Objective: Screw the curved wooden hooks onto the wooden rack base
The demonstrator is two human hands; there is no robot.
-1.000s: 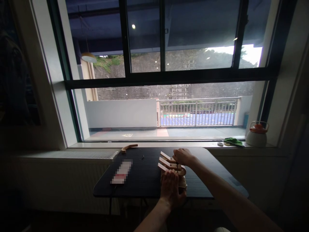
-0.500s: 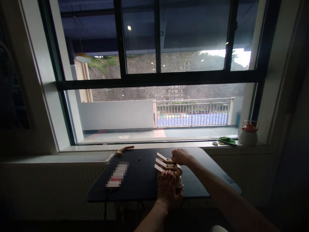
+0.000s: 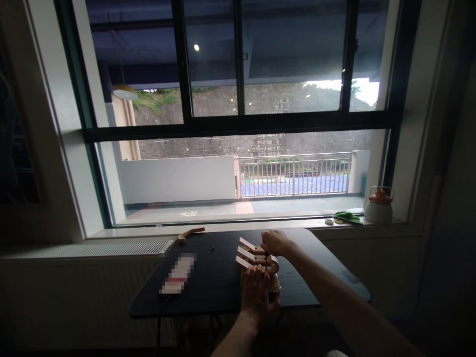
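A wooden assembly (image 3: 250, 254) with three slanted arms sits on the dark table (image 3: 215, 282). My left hand (image 3: 256, 297) lies flat on its near part, fingers stretched out, pressing it down. My right hand (image 3: 273, 242) is closed over the assembly's far right side, pinching a thin dark tool (image 3: 266, 259) that stands upright there. A loose curved wooden piece (image 3: 190, 232) lies at the table's far left edge. A small dark screw (image 3: 212, 247) rests between that piece and the assembly.
A blurred flat packet (image 3: 177, 273) lies on the table's left. Behind the table runs a windowsill with a white and orange kettle (image 3: 378, 208), a green cloth (image 3: 346, 216) and a radiator grille (image 3: 92, 248). A large window fills the view.
Both hands stay on the wooden assembly. Only the view has shifted slightly, right and up.
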